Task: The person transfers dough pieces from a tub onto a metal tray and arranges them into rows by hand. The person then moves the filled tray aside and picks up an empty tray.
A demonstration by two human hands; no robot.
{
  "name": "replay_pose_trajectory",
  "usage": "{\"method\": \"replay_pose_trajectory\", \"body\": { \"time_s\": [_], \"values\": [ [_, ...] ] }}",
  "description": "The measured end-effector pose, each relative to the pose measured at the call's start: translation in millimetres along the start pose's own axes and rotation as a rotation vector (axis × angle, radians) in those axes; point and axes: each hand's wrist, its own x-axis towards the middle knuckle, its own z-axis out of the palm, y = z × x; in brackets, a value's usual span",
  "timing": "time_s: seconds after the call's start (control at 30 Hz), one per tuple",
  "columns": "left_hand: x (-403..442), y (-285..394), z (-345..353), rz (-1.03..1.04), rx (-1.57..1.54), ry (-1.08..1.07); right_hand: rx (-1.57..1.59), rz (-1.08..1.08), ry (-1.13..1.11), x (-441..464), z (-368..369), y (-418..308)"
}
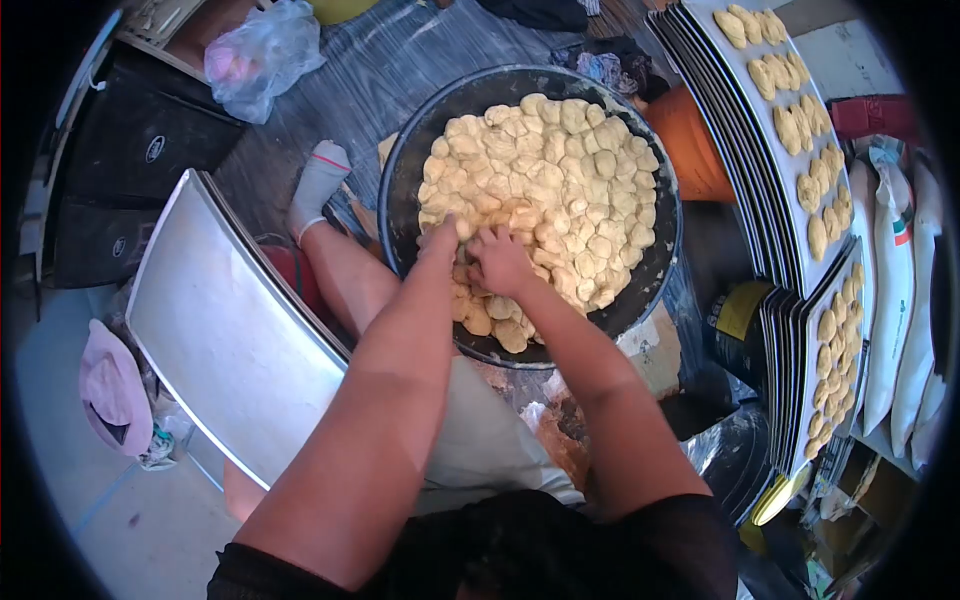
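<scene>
A wide black round tub (664,262) holds a deep heap of pale yellow dough pieces (590,190), pressed against one another. Both my hands are down in the near left part of the heap, close together. My left hand (440,240) is seen edge-on, touching the dough, with most of its fingers hidden. Beside it, my right hand (500,262) has its fingers bent around dough, the fingertips partly sunk among the pieces.
A bare metal tray (240,330) leans on a stack at my left. To the right stand stacked trays, the upper tray (755,60) and the lower tray (806,400) bearing dough pieces. White sacks (888,290) stand beyond. A plastic bag (262,62) lies at the upper left.
</scene>
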Motion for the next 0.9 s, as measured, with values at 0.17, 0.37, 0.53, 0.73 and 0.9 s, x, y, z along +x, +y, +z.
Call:
{"method": "replay_pose_trajectory", "body": {
  "time_s": [0.17,0.37,0.53,0.73,0.9],
  "values": [
    [-51.7,16.6,-8.1,0.317,0.694,0.228,0.641,-0.14,-0.098,-10.9,-57.2,58.5],
    [-9.3,8.5,-13.4,0.17,0.138,-0.086,0.105,0.498,0.209,14.5,-9.1,25.2],
    [-2.8,7.0,-7.6,0.226,0.4,-0.057,0.013,-0.005,0.005,-54.4,13.8,-1.0],
    [-23.6,14.1,-26.4,0.307,0.423,0.007,0.155,0.442,0.162,-70.0,-8.1,80.3],
    [25.8,-8.2,-6.4,0.376,0.255,-0.398,0.363,0.592,0.192,-55.4,35.4,14.6]
  ]
}}
